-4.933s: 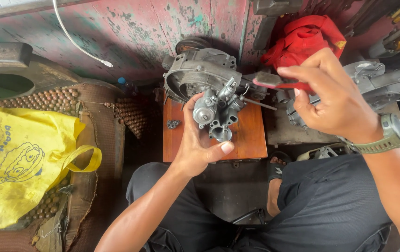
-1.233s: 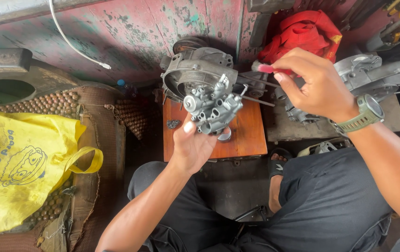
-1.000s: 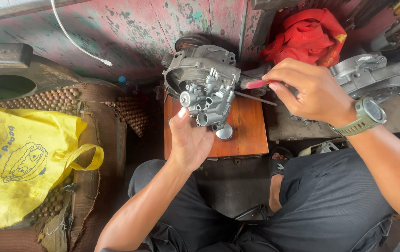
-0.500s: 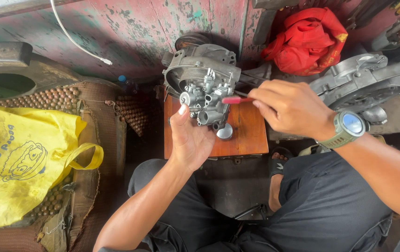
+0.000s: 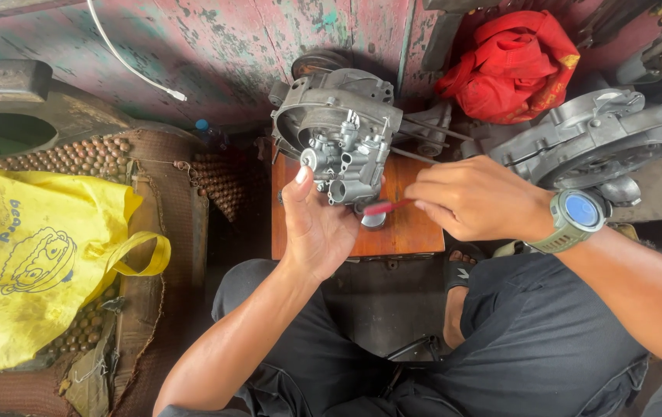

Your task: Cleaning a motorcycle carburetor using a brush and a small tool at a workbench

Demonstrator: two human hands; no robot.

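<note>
Both hands meet: left hand [image 5: 319, 228] grips carburetor [image 5: 346, 162], right hand [image 5: 474, 197] pinches red-handled tool [image 5: 387, 206] beneath.

Silver-grey carburetor [image 5: 346, 158], red-handled tool [image 5: 386, 206], yellow bag [image 5: 30, 262] — red cloth [image 5: 512, 66], orange-brown board [image 5: 412, 228].

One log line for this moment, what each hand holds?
left hand: holds grey carburetor | right hand: red-handled tool at carburetor's lower side | below: wooden board

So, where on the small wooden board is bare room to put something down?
Free: the wooden board's right front strip, below the right hand, and its left edge beside the left hand. Crowded: the back, under the engine casing and carburetor.
</note>
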